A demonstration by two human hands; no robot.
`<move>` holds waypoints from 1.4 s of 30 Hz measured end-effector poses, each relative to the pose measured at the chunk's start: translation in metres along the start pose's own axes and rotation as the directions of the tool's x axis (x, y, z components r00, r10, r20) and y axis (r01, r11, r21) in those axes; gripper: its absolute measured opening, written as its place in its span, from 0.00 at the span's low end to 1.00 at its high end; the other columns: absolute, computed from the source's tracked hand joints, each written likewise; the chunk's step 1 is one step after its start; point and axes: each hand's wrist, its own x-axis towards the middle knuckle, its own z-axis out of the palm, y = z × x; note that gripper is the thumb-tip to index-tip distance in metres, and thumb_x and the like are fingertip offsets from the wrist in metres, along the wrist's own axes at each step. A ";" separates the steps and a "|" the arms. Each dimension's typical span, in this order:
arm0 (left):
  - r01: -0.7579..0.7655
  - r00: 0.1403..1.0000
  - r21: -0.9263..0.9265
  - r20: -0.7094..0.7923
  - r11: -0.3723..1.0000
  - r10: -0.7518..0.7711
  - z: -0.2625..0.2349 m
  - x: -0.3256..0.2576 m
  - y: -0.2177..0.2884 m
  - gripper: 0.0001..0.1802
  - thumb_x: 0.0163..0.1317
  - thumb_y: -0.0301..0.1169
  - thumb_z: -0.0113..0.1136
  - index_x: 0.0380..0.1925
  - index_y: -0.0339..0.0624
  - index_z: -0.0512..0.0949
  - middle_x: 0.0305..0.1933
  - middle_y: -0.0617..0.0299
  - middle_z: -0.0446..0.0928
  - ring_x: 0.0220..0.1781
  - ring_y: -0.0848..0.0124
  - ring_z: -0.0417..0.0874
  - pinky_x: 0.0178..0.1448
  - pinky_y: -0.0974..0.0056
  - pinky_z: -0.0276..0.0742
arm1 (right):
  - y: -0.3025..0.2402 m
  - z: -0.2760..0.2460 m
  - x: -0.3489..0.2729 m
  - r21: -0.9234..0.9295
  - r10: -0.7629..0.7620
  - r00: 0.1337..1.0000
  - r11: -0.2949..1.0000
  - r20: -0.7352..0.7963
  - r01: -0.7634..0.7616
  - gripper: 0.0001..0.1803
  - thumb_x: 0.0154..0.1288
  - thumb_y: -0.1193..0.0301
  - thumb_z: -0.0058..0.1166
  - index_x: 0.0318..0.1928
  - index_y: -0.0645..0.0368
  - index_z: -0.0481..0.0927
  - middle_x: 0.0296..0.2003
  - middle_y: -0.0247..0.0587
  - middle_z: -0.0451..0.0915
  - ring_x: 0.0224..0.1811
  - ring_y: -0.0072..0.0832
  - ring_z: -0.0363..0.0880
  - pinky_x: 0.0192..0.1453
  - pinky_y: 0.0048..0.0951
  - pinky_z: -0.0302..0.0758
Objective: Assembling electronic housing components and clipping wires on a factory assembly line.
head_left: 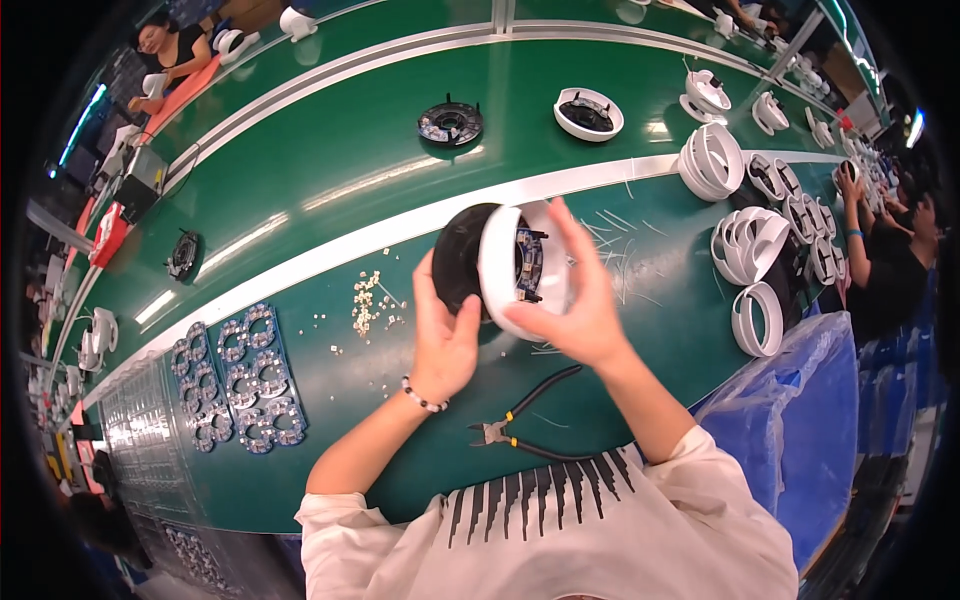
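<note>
My left hand [447,340] is closed round a black round disc-shaped part [460,255], its thumb along the near edge. In my right hand [585,310] is a white round housing [498,270], tilted so that a circuit board with black posts [531,262] shows inside. The two parts are held right against each other above the green bench; whether they are joined I cannot tell. Below my hands lie diagonal cutters [495,432] with black and yellow handles, jaws toward the left.
Panels of blue ring-shaped circuit boards [262,375] lie on the left. Small pale connectors [368,305] are scattered mid-bench, thin white strips [625,255] to the right. Stacked white housings [748,245] stand at right, beside a blue bin [790,420]. Part assemblies [450,122] sit on the belt beyond. Other people work nearby.
</note>
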 end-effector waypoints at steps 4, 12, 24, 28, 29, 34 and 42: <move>0.160 0.978 -0.296 0.179 0.942 -0.109 -0.010 -0.004 0.004 0.42 0.52 0.30 0.53 0.62 0.44 0.41 0.63 0.55 0.51 0.66 0.61 0.53 0.65 0.56 0.51 | -0.005 0.009 0.003 -0.165 -0.044 0.995 0.985 0.090 0.058 0.62 0.32 0.63 0.71 0.63 0.67 0.42 0.60 0.55 0.53 0.64 0.38 0.51 0.65 0.35 0.51; 0.529 0.840 -0.705 0.355 0.473 -0.410 -0.033 0.017 0.011 0.36 0.60 0.58 0.30 0.56 0.42 0.59 0.55 0.54 0.65 0.57 0.60 0.66 0.59 0.52 0.63 | -0.024 0.018 -0.003 -0.299 -0.057 0.974 0.946 0.219 0.123 0.66 0.26 0.58 0.73 0.63 0.66 0.42 0.60 0.56 0.50 0.63 0.43 0.52 0.64 0.37 0.53; 0.336 0.910 -0.735 0.091 0.589 -0.406 -0.017 0.013 0.010 0.27 0.64 0.47 0.30 0.55 0.40 0.63 0.55 0.54 0.66 0.55 0.63 0.68 0.58 0.60 0.65 | -0.023 0.033 -0.002 -0.453 -0.154 0.955 0.853 0.254 0.259 0.64 0.24 0.52 0.71 0.61 0.66 0.48 0.60 0.59 0.50 0.61 0.49 0.51 0.62 0.43 0.54; 0.420 0.907 -0.735 0.352 0.532 -0.230 -0.028 0.014 0.008 0.40 0.58 0.62 0.27 0.56 0.38 0.60 0.56 0.53 0.64 0.56 0.63 0.67 0.59 0.58 0.65 | -0.013 0.028 0.006 -0.414 -0.179 0.951 0.868 0.253 0.274 0.64 0.24 0.51 0.71 0.61 0.67 0.48 0.59 0.57 0.53 0.60 0.48 0.53 0.60 0.43 0.56; 0.409 0.912 -0.721 0.326 0.559 -0.248 -0.029 0.013 0.009 0.44 0.55 0.66 0.27 0.56 0.38 0.60 0.56 0.53 0.64 0.56 0.62 0.67 0.59 0.58 0.65 | -0.016 0.028 0.007 -0.450 -0.150 0.951 0.854 0.271 0.263 0.65 0.23 0.50 0.71 0.61 0.68 0.48 0.57 0.57 0.55 0.58 0.47 0.55 0.60 0.42 0.57; 0.275 0.954 -0.625 0.084 0.730 -0.287 -0.026 0.004 -0.002 0.38 0.58 0.60 0.34 0.55 0.37 0.60 0.55 0.53 0.65 0.56 0.63 0.68 0.58 0.59 0.65 | -0.015 0.039 0.006 -0.422 -0.123 0.964 0.881 0.235 0.215 0.67 0.23 0.50 0.71 0.61 0.69 0.46 0.57 0.58 0.55 0.59 0.47 0.53 0.60 0.43 0.57; 0.144 0.986 -0.698 0.039 0.702 -0.163 -0.009 0.014 0.005 0.27 0.53 0.35 0.45 0.54 0.36 0.61 0.50 0.53 0.70 0.50 0.63 0.73 0.56 0.60 0.68 | 0.001 0.048 -0.002 -0.377 -0.272 0.962 0.890 0.013 0.257 0.65 0.31 0.48 0.68 0.62 0.68 0.42 0.60 0.58 0.49 0.64 0.48 0.46 0.63 0.42 0.52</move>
